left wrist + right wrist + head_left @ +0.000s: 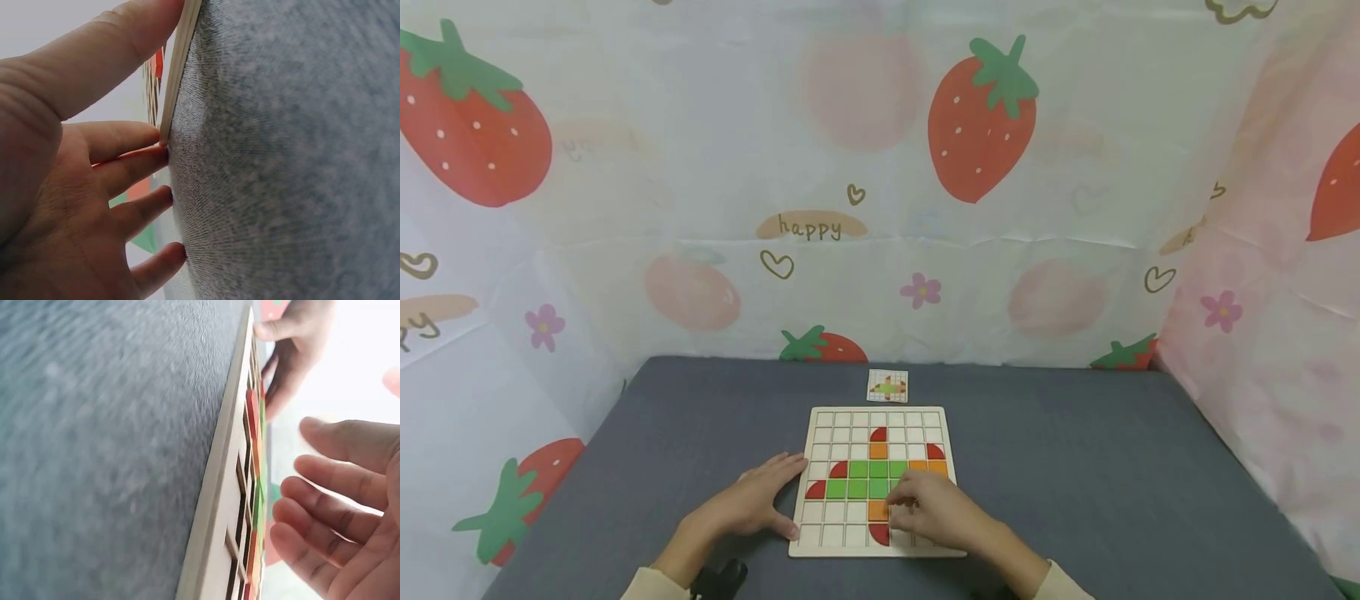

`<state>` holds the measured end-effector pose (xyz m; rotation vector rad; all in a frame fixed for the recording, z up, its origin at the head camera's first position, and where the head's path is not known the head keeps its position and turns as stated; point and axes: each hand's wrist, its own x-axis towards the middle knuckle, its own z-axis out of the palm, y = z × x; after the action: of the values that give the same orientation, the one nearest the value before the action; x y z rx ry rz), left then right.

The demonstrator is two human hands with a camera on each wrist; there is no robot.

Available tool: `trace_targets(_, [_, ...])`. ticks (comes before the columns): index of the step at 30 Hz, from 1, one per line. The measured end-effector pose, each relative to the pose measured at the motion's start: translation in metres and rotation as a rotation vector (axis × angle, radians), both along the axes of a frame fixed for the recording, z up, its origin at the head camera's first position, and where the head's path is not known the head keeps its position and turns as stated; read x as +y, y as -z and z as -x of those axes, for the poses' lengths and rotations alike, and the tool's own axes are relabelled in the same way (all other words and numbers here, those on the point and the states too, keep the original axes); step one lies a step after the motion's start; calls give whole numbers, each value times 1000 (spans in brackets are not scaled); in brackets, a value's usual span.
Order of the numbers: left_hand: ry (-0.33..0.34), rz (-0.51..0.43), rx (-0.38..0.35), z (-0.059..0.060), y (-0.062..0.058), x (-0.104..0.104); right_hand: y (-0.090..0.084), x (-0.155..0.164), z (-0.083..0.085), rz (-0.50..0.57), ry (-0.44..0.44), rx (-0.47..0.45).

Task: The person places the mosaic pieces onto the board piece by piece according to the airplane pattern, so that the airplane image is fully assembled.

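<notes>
A pale wooden grid board (833, 534) lies on the dark cloth, holding green square tiles (878, 488), orange square tiles (877, 510) and red quarter-round tiles (880, 533). My left hand (752, 500) is at the board's left side, thumb and fingers spread along its edge. In the left wrist view, the left thumb and a fingertip meet the board's edge (178, 75). My right hand (942, 508) hovers over the board's lower right part, covering some cells. Its fingers are loosely bent with nothing between them in the right wrist view, where the hand (350, 525) appears beside the tiles.
A small card (888, 386) with a coloured grid pattern lies behind the board. Dark grey cloth (1075, 467) covers the table. A white curtain (865, 292) printed with strawberries hangs at the back and sides. A black object (722, 579) shows below the left wrist.
</notes>
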<state>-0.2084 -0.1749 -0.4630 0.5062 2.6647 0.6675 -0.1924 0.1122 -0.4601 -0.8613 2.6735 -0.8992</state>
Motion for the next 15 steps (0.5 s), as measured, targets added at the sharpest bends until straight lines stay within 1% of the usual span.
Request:
trace_targets(4, [-19, -18, -20, 0, 1, -1, 2, 9, 3, 75, 8, -38])
trace_targets(7, [-41, -28, -51, -1, 1, -1, 2, 16, 4, 124, 13, -41])
trace_targets(10, [-44, -25, -64, -1, 0, -1, 1, 24, 5, 150, 31, -23])
trace_targets(15, [-32, -42, -72, -1, 0, -2, 0, 36, 9, 176, 91, 8])
